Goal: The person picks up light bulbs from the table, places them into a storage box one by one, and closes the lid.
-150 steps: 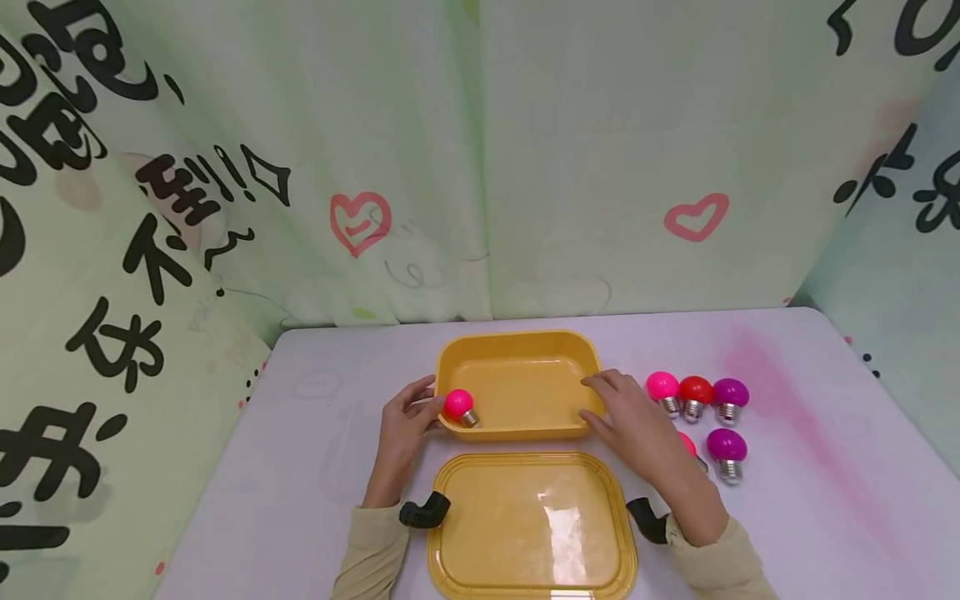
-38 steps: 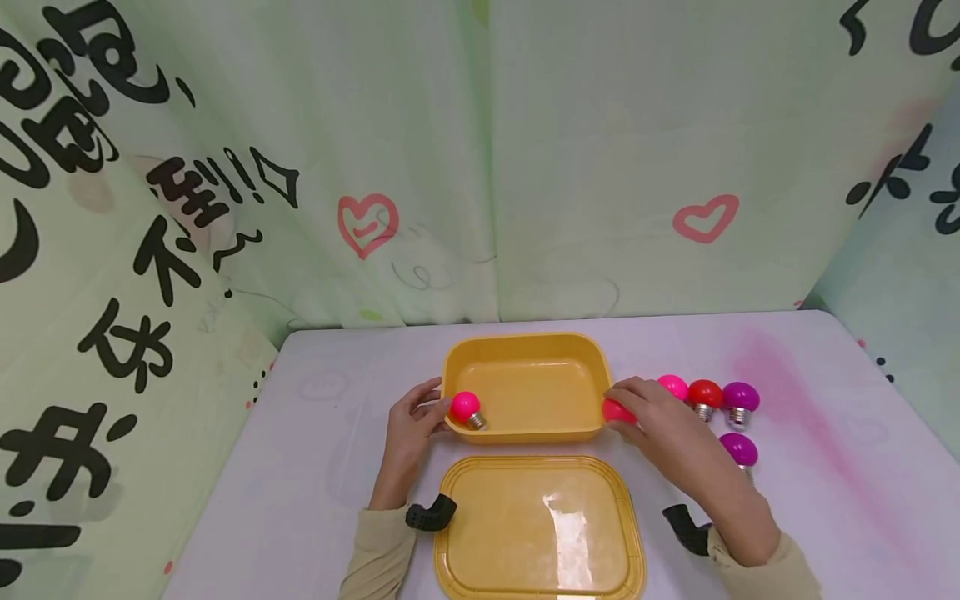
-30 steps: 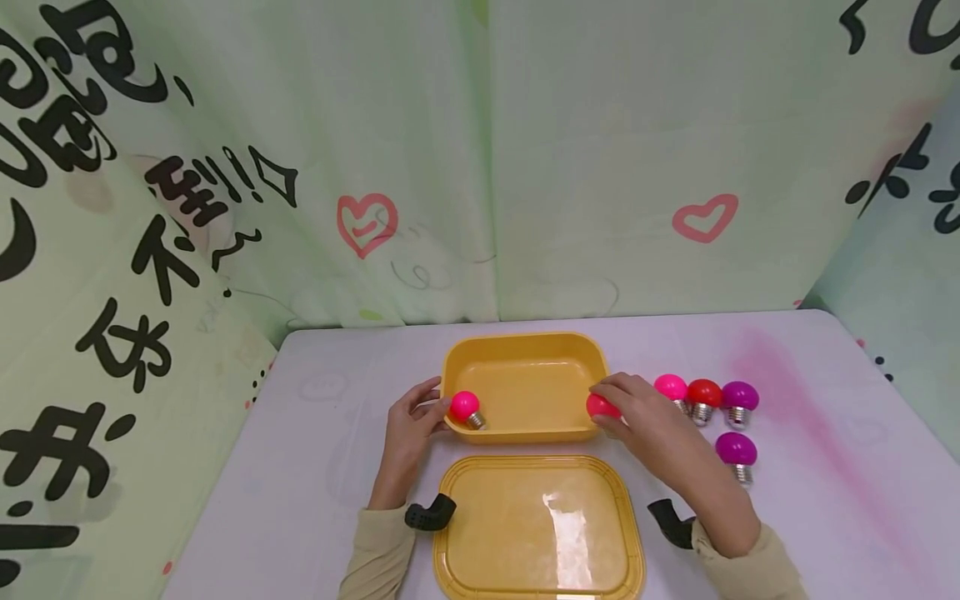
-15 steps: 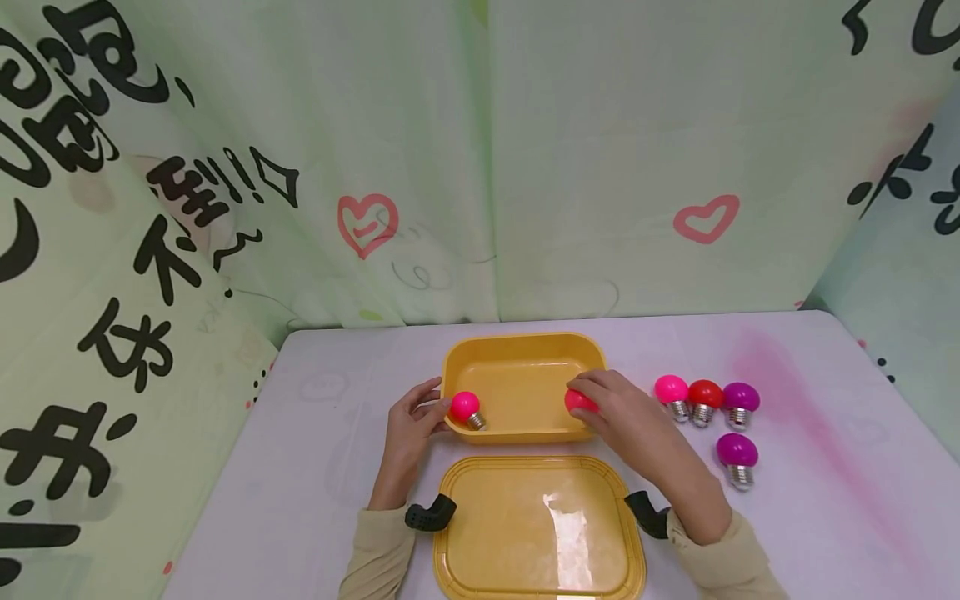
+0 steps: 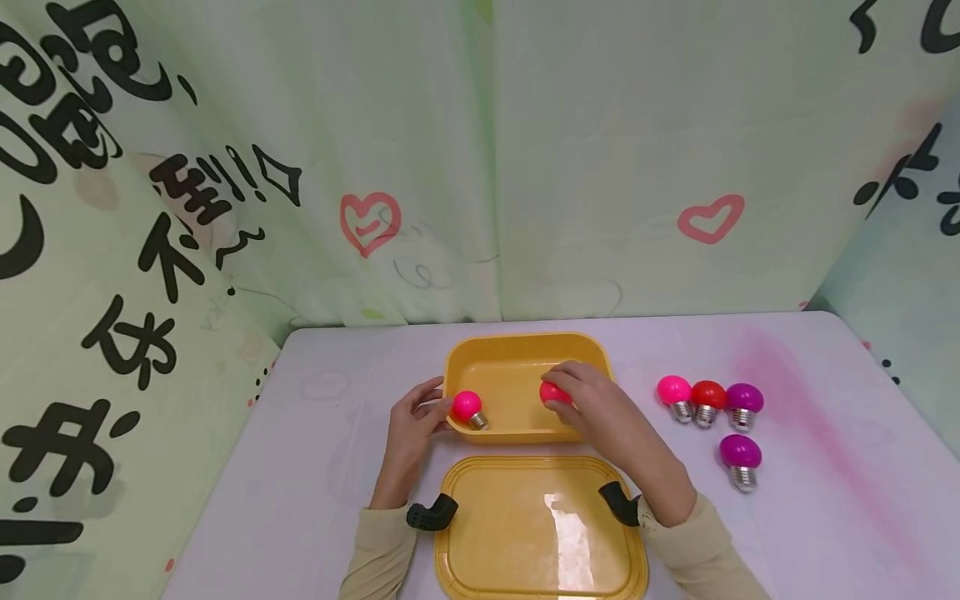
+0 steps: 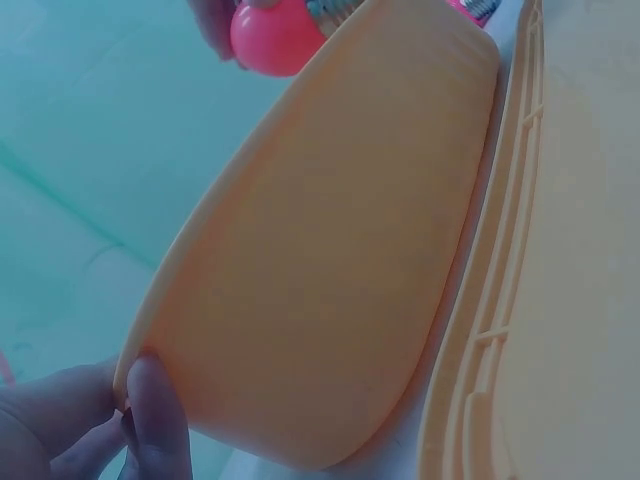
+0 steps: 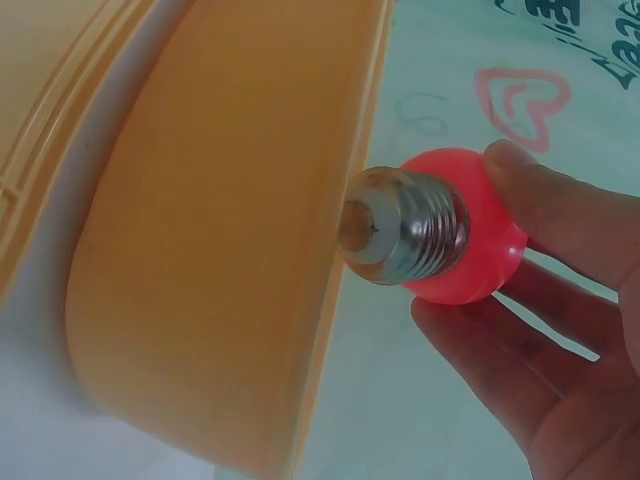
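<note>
My right hand (image 5: 603, 408) pinches a pinkish-red light bulb (image 5: 553, 392) by its round head, over the yellow plastic box (image 5: 510, 435). In the right wrist view, the bulb's silver screw base (image 7: 405, 225) points towards the box rim. My left hand (image 5: 411, 433) grips the left end of the box; the left wrist view shows thumb and fingers (image 6: 160, 420) pinching its rim. Inside the box, at the near left corner, lies a bright pink bulb (image 5: 467, 406).
A flat yellow lid (image 5: 517, 533) lies in front of the box. To the right stand a pink bulb (image 5: 674, 389), a red bulb (image 5: 708, 395) and two purple bulbs (image 5: 745, 397) on the white tabletop (image 5: 825, 533). A printed curtain (image 5: 570, 167) hangs behind.
My right hand, earlier at the box's right end, has picked up the pinkish-red bulb from the group on the right and carried it left over the box. The left hand stays at the rim.
</note>
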Demonstrator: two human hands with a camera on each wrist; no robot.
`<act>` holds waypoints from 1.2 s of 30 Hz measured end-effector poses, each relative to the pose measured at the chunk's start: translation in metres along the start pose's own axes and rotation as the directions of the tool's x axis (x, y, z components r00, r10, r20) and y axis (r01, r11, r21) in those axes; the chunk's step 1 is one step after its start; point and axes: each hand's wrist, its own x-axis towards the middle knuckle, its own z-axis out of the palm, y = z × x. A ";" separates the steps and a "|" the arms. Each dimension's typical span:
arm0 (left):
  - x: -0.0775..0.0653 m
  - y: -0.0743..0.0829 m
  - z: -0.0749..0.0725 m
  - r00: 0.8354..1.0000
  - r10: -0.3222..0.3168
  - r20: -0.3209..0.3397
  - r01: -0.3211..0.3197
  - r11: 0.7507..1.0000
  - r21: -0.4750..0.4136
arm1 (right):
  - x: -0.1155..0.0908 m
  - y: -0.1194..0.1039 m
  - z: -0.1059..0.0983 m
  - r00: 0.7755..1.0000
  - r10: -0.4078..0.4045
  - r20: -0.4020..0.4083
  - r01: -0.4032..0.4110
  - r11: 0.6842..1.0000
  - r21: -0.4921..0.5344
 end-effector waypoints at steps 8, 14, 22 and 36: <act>0.001 -0.003 -0.001 1.000 0.013 0.004 -0.013 1.000 -0.010 | 0.014 -0.005 0.012 0.999 0.025 0.039 -0.025 1.000 -0.002; 0.001 -0.002 -0.001 1.000 0.018 0.006 -0.018 1.000 -0.009 | 0.023 -0.007 0.021 0.996 0.060 0.066 -0.061 0.998 0.014; 0.002 -0.002 -0.001 1.000 0.008 -0.006 -0.008 1.000 -0.002 | 0.032 -0.009 0.033 0.992 0.063 0.106 -0.070 0.996 0.062; 0.002 -0.002 0.001 1.000 -0.010 -0.013 0.010 1.000 0.026 | 0.045 -0.009 0.052 0.981 0.094 0.170 -0.106 0.993 0.061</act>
